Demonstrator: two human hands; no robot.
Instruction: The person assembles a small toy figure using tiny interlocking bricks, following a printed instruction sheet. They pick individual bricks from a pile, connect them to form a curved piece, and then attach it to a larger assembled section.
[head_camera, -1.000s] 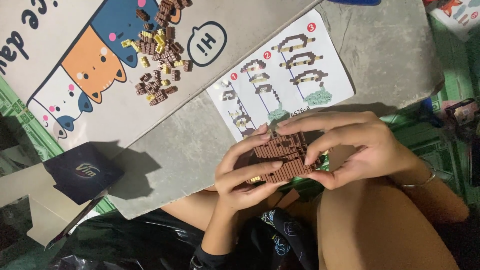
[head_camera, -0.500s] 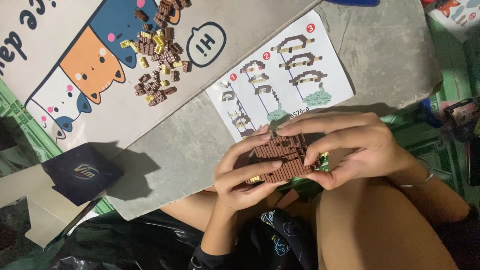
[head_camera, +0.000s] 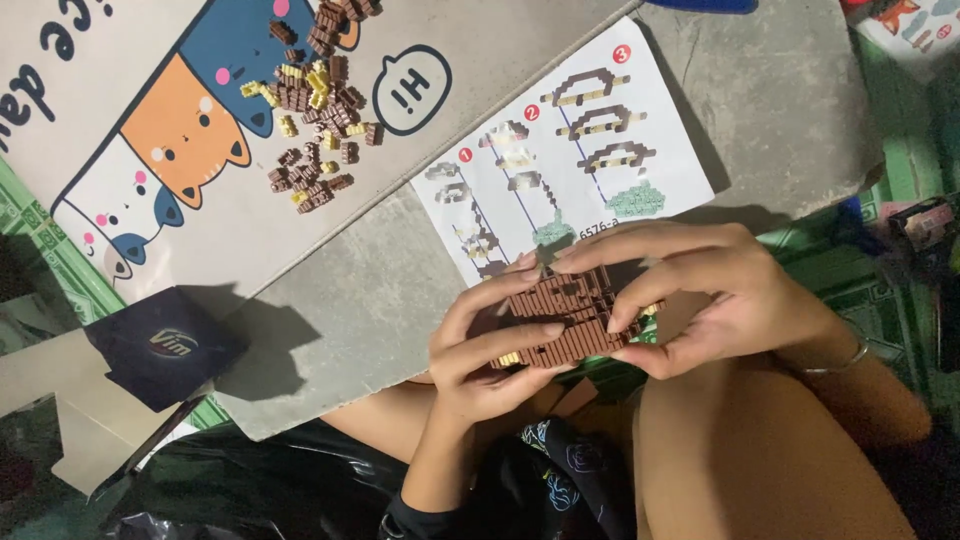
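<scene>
Both of my hands hold a small brown brick model (head_camera: 565, 318) over my lap, just in front of the grey slab's edge. My left hand (head_camera: 480, 355) grips its left and lower side, with the thumb laid across its front. My right hand (head_camera: 700, 295) closes over its top and right side, fingertips pressing on the upper edge. Part of the model is hidden under my fingers. A printed instruction sheet (head_camera: 560, 140) with numbered building steps lies on the slab right behind my hands.
A pile of loose brown and yellow bricks (head_camera: 315, 110) lies on a cartoon-cat mat (head_camera: 180, 150) at the upper left. The grey slab (head_camera: 340, 310) carries the mat and sheet. A dark blue packet (head_camera: 160, 345) sits at the left edge. My bare knees are below.
My hands and the brick model have stayed in nearly the same place; only the fingers of my right hand shifted slightly on the model's top.
</scene>
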